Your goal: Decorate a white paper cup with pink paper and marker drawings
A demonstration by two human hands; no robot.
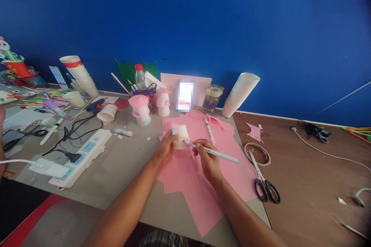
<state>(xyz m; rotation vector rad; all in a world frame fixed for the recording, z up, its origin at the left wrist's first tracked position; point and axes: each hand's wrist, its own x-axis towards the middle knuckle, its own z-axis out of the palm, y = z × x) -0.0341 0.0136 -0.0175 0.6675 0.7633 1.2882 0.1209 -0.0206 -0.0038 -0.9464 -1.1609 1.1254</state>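
A white paper cup (180, 136) is gripped by my left hand (167, 146), its fingers around the cup's left side. My right hand (209, 162) is closed on a white marker (222, 156), whose tip meets the cup's lower right side. Faint pinkish-purple marks show on the cup at that spot. Beneath both hands lie overlapping pink paper sheets (199, 216). Another white marker (209, 130) rests on the paper beyond my right hand. Two decorated cup pieces with pink tops, a nearer one (139, 110) and a farther one (163, 102), stand to the left.
Black-handled scissors (262, 179) lie against a tape roll (267, 162) on the right. A tall stack of paper cups (240, 94) leans by a glass jar (213, 98) at the back. On the left are a power strip (84, 158), cords and a lying cup (107, 112).
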